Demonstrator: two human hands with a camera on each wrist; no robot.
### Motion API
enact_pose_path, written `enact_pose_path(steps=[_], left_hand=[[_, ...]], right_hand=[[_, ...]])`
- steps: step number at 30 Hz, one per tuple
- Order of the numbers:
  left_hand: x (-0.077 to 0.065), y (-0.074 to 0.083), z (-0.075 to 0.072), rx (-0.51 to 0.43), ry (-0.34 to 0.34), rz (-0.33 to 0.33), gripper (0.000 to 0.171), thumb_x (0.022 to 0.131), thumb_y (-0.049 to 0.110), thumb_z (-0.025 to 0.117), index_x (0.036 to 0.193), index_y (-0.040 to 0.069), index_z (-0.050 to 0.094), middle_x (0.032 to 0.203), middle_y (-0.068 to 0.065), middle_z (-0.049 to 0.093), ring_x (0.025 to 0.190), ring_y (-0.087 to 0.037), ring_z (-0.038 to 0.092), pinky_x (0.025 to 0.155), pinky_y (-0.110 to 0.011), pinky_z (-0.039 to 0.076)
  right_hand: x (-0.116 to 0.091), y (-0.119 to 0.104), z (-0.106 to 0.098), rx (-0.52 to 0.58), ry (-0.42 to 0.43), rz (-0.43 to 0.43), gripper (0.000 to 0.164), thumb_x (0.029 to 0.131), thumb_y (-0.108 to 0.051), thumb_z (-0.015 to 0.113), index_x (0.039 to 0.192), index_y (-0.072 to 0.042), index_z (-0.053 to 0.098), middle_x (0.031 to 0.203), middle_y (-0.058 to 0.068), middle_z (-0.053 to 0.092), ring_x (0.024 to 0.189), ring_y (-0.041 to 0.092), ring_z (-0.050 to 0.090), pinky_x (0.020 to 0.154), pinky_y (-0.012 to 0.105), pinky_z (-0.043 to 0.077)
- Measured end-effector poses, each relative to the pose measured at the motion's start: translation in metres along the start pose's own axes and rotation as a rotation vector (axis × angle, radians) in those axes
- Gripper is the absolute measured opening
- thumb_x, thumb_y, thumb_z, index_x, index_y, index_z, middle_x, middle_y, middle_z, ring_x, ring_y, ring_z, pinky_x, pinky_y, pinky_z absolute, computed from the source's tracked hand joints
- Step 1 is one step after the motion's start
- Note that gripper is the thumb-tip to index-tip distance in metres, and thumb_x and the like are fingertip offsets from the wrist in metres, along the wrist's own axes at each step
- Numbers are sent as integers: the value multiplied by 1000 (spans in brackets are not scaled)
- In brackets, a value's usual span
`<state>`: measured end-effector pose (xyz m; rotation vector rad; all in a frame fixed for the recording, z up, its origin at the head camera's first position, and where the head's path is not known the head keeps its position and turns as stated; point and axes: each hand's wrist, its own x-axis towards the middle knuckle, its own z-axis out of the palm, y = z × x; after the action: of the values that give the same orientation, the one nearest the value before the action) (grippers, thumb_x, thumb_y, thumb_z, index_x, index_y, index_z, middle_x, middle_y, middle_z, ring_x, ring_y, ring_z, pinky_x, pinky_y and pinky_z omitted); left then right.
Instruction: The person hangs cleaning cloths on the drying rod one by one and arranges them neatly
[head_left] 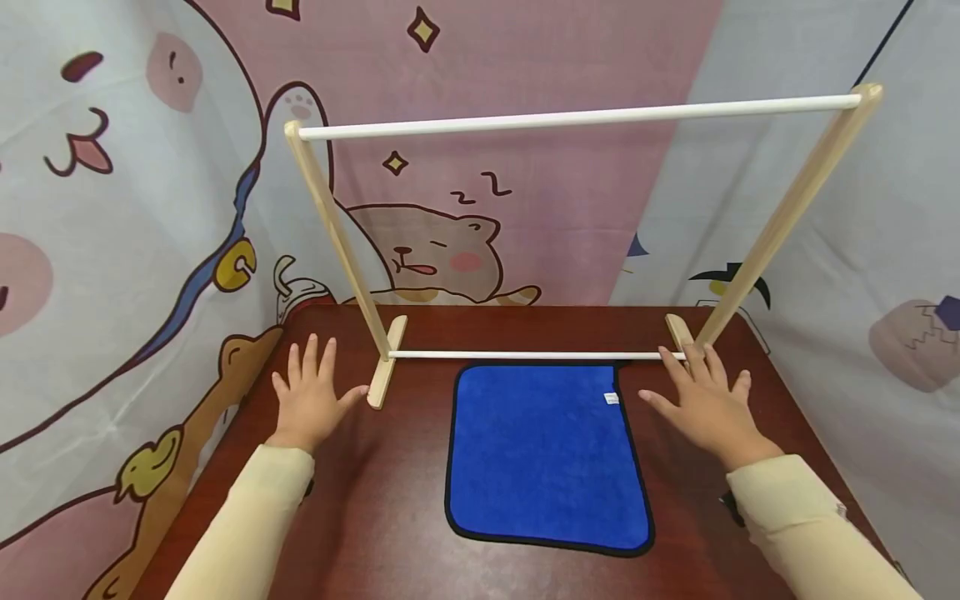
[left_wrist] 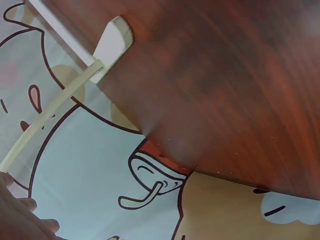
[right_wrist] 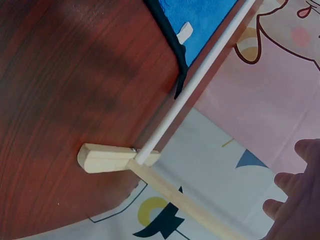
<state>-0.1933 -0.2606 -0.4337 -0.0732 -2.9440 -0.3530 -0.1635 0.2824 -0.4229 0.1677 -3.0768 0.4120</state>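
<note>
A blue cloth [head_left: 547,458] with black edging and a small white tag lies flat on the table between my hands. Behind it stands a rack with wooden posts [head_left: 337,237], a white top rod [head_left: 577,119] and a white lower rod [head_left: 525,356]. My left hand [head_left: 307,400], fingers spread and holding nothing, hovers beside the rack's left foot [head_left: 386,362]. On the other side, my right hand [head_left: 705,404] is spread too, palm down; its fingertips overlap the rack's right foot in the head view. Only fingers of each hand show in the wrist views.
The reddish-brown table [head_left: 375,517] is bordered by cartoon-printed fabric at the back [head_left: 555,217], left [head_left: 135,250] and right [head_left: 862,350]. The rack's posts rise near the table's back corners.
</note>
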Motion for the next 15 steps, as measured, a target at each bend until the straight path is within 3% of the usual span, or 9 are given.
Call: enact_pose_path(steps=[9,15], left_hand=[[24,12,-15,-92,38,-32,96,88,51,65,155,7,12,159,-22,4,144,-45,0,103,-75,8],[40,20,-24,-144,108,-45,94,87,46,67,154,6,14,157,-23,11,143,-44,8,105,-73,14]], right_hand=[[6,-4,13,4,-19,-23,87,91,-64,47,153,-7,23,155,28,13,143,47,1,100,78,-1],[13,-6,24,5,-26,-49,84,92,-58,53,151,-4,27,154,28,18,140,50,11,100,78,7]])
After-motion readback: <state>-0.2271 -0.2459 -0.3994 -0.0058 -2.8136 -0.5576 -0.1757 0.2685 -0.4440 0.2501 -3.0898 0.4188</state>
